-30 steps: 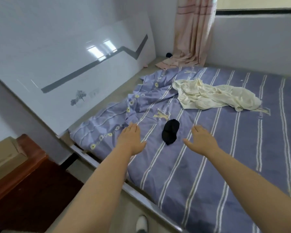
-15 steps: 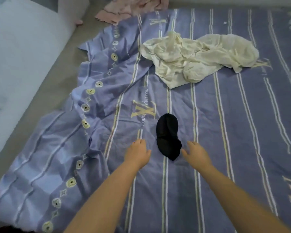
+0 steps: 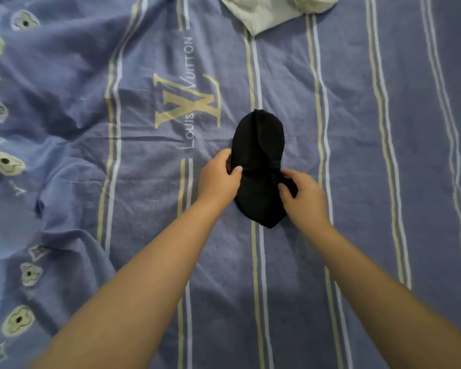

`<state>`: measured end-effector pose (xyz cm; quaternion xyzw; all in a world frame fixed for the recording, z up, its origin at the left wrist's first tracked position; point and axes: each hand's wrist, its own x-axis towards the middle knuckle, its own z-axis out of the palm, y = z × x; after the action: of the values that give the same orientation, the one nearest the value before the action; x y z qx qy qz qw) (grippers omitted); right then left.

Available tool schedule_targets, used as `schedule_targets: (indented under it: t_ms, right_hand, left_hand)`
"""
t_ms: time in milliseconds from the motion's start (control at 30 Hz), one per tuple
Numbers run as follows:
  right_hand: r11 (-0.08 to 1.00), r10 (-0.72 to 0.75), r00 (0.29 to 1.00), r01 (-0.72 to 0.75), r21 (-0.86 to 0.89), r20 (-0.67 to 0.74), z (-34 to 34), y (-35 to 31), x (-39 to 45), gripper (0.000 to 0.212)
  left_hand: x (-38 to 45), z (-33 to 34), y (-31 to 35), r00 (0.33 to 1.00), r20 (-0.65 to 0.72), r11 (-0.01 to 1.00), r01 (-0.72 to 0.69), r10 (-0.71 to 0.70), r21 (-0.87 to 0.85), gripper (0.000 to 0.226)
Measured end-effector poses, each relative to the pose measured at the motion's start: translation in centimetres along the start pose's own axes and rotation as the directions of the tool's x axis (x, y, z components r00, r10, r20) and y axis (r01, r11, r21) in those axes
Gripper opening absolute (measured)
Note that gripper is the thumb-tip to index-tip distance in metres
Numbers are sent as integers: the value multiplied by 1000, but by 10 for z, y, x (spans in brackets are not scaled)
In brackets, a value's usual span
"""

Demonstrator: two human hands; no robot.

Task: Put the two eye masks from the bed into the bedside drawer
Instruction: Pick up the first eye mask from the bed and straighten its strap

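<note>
Left hand (image 3: pixel 218 178) and right hand (image 3: pixel 302 194) apparently pinch the black eye mask (image 3: pixel 258 145).

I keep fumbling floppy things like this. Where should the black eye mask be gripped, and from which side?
Pinch the eye mask at its narrow waist, where both lobes meet, coming from the two long edges. It lies flat and limp on the bedspread, so the middle likely balances best. The left hand and right hand are already there.

Matt black cloth eye mask (image 3: pixel 258 145) lying on a soft, creased woven sheet (image 3: pixel 357 155); pale crumpled cloth (image 3: pixel 266 12) showing at its far edge.
</note>
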<state>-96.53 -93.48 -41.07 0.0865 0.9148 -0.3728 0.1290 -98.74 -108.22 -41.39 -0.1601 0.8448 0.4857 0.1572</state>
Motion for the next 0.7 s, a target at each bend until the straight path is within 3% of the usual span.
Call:
schedule_targets:
  t_ms: [167,267,400,500,600,700]
  right_hand:
    - [951,179,982,-187,247,56,-10,3,-2,21]
    - [746,373,919,-380,548,130,-17,5,-1,28]
    - [429,473,841,-480,766,262,-34,3,-11,32]
    - [423,460,839,-494,759,290,-41,2,-24,34]
    - [433,396,851,-505,747,346,-38,-1,-34,34]
    - [573,402,856,-513,640,326,-36,4,-39,33]
  left_hand:
    - [-17,-6,-4,992,118,998,-28,34,-59,23]
    - [-34,-9,-8,985,173,1000,-4,9,-31,37]
    - [-58,-10,-8,948,316,980,35,30,-198,45]
    - [-68,1,-9,955,295,992,18,20,-123,27]
    - [-71,14,-3,978,197,997,-60,69,-54,35]
    - [-70,17,1,989,88,984,-108,121,-140,45]
